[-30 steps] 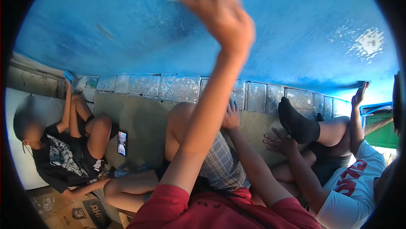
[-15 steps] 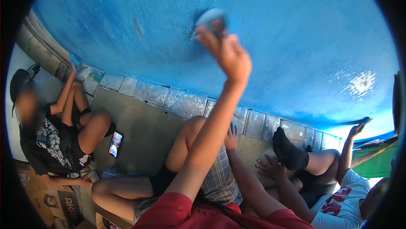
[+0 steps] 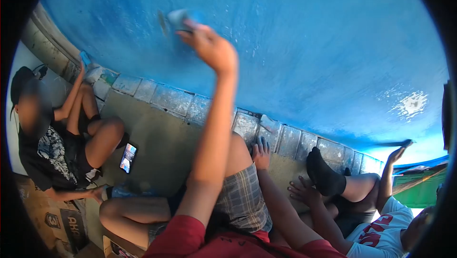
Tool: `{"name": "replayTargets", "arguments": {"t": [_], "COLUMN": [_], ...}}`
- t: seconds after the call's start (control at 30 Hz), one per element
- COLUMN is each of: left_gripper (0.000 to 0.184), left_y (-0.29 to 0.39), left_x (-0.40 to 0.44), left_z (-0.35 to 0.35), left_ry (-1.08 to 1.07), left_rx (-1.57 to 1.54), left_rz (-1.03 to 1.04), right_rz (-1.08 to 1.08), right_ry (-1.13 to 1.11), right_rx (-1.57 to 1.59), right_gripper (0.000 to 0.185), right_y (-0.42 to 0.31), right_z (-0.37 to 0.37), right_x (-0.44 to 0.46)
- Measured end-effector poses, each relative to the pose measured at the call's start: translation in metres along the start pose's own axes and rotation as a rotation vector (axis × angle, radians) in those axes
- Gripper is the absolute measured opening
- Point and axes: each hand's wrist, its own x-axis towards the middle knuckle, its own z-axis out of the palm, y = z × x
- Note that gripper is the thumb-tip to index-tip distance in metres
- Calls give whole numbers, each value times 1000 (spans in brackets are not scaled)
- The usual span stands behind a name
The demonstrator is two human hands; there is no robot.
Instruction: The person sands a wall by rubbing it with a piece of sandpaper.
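My left hand [image 3: 209, 48] is raised against a glossy blue wall [image 3: 304, 44], its fingers closed on a pale blue-grey flat pad [image 3: 180, 19]. Motion blurs the pad, so its exact kind cannot be made out. Just left of it, a brownish mark [image 3: 163, 22] shows on the wall. Lower down, my right hand [image 3: 261, 153] rests with fingers stretched out at the row of grey blocks [image 3: 246, 125] along the wall's foot. It holds nothing that I can see.
On the left sits a person in black [image 3: 47, 148], one hand at the wall with a light blue thing [image 3: 84, 58]. Another person [image 3: 381, 229], on the right, also reaches to the wall. A lit phone [image 3: 127, 158] lies on the floor, with cardboard boxes [image 3: 43, 210] at lower left.
My left hand has swept left across the wall with the pad, close to the brownish mark. My right hand stays down by the blocks.
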Motion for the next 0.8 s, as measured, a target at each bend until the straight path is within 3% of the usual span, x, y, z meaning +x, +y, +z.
{"name": "replayTargets", "arguments": {"t": [0.1, 0.13, 0.17, 0.27, 0.37, 0.47, 0.57, 0.67, 0.77, 0.8], "left_gripper": [51, 50, 50, 49, 49, 48, 43, 44, 34, 41], "left_y": [-14, 2, 21, 50, 14, 16, 57, 83, 41, 27], "left_x": [62, 53, 35, -50, -104, -65, -47, -96, -129, -115], "left_z": [-10, -6, 2, 19, 17, 16, 32, 44, 27, 23], "left_ry": [-1, -33, -60, -216, -255, -85, -75, -251, -272, -199], "left_rx": [-164, -70, 17, 55, 73, -6, -59, -40, -48, -49], "left_rz": [-102, 6, 124, 395, 249, 121, 180, 332, 183, 90], "right_rz": [31, 42, 30, 65, 50, 28, 42, 53, 48, 63], "right_ry": [-18, -12, -41, -44, -31, -39, -67, -61, -57, -81], "right_rx": [6, 3, 50, 76, 53, 33, 32, 62, 50, 57], "right_gripper": [18, 16, 34, 35, 36, 36, 37, 37, 36, 36], "right_y": [-4, -10, -6, -13, -14, -2, -6, -12, -12, -10], "right_z": [-19, -21, -16, -24, -22, -9, -20, -27, -24, -24], "right_x": [9, 7, 4, 10, 10, 3, 4, 8, 6, 7]}}
